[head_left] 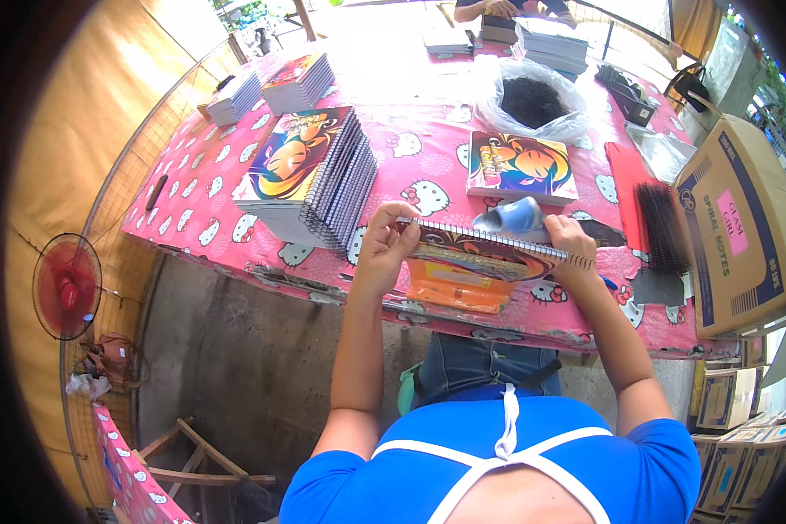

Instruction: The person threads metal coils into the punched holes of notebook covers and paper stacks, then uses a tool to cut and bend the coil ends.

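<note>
A spiral notebook [485, 247] with a brown-and-orange illustrated cover is held near the table's front edge, its coiled spine uppermost. My left hand [388, 244] is closed on its left end, thumb and fingers pinching the corner. At the other end, my right hand [571, 250] has its fingers closed about the coil's tip; what the fingertips do there is partly hidden. Just beyond the spine lies a blue-grey cylindrical object [517, 216]. Below the notebook, an orange packet [458, 288] shows. A pile of covered pads [522, 166] sits farther back.
Spiral notebooks [310, 170] are stacked at left, with more piles behind. A plastic bag [489, 96] of black coils stands at the back. Loose black coils [662, 227] lie beside a large carton [742, 227] on the right. Someone sits across the pink table [410, 179].
</note>
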`<state>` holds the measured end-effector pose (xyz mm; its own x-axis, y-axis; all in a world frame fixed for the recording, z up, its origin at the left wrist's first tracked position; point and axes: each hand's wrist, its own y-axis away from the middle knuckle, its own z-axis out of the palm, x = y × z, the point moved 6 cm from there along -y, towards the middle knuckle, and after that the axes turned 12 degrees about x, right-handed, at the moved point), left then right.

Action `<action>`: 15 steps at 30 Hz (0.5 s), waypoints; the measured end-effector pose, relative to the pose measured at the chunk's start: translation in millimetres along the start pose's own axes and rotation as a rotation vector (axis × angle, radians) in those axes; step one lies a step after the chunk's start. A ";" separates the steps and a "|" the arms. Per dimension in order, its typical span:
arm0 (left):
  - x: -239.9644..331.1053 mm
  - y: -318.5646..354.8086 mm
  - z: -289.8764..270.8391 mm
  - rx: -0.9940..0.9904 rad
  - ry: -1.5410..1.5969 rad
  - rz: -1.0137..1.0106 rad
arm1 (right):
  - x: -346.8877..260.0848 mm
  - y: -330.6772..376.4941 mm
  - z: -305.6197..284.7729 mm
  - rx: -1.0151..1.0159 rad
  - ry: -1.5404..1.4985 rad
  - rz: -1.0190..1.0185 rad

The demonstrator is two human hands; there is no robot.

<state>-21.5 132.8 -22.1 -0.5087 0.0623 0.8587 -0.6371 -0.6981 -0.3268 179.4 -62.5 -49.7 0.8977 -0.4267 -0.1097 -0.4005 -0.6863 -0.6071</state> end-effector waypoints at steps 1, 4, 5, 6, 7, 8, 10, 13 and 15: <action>-1.9 -0.6 -2.2 -0.021 -0.013 0.004 | 2.8 2.5 -1.6 0.015 0.038 0.035; -6.2 -3.5 -3.3 -0.018 0.027 0.003 | 10.2 13.2 3.3 0.005 0.073 0.090; -6.9 -4.7 -3.4 -0.036 0.032 0.024 | 13.3 18.8 9.9 -0.003 0.083 0.081; -7.1 -4.9 -4.6 -0.047 0.036 0.047 | 11.2 19.1 11.1 -0.013 0.092 0.067; -6.5 -4.6 -5.3 -0.059 0.040 0.069 | 15.0 20.5 12.7 -0.082 0.053 0.123; -9.3 -3.7 -7.5 -0.040 0.057 0.013 | 16.1 19.7 6.9 -0.051 -0.022 0.133; -9.5 0.1 -8.8 0.000 0.093 -0.100 | 18.7 16.4 -7.9 0.008 -0.171 0.150; -16.7 -0.8 -14.0 -0.048 0.222 -0.120 | 34.5 15.5 -16.4 0.028 -0.259 0.206; -21.2 -4.7 -14.9 -0.074 0.359 -0.161 | 40.0 16.8 -20.3 0.022 -0.294 0.246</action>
<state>-16.4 145.3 -44.6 -0.5605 0.4218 0.7127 -0.7586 -0.6066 -0.2376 204.8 -103.0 -48.3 0.7907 -0.3880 -0.4735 -0.6096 -0.5698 -0.5511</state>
